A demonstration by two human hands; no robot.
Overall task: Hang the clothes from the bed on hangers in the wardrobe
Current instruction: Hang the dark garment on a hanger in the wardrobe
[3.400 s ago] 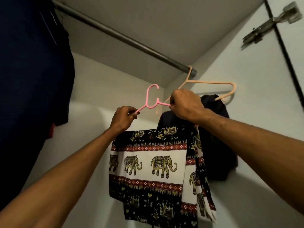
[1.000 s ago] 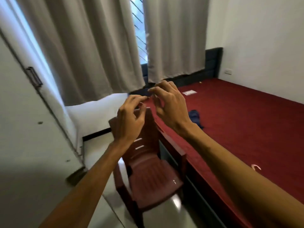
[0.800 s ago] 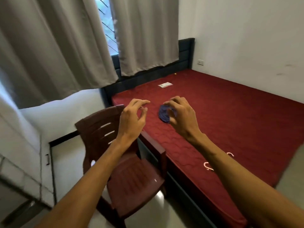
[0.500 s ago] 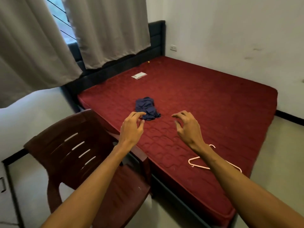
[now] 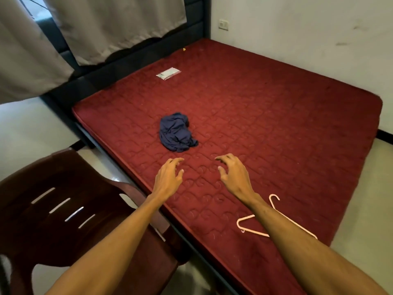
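Note:
A crumpled dark blue garment (image 5: 177,133) lies on the red quilted mattress (image 5: 265,116), near its left side. A pink plastic hanger (image 5: 253,229) lies on the mattress near the front corner, partly hidden under my right forearm. My left hand (image 5: 169,177) and my right hand (image 5: 234,174) hover over the mattress a little short of the garment, fingers loosely spread and holding nothing. The wardrobe is out of view.
A dark brown plastic chair (image 5: 70,211) stands against the bed's near left side, under my left forearm. A small white packet (image 5: 168,73) lies near the dark headboard (image 5: 136,56). Grey curtains (image 5: 106,24) hang behind. Pale floor tiles (image 5: 374,209) lie right of the bed.
I have turned from the wardrobe, where both hands held a pink hanger with elephant-print clothing, to the bed. Both hands are empty now and have come nearer the blue garment.

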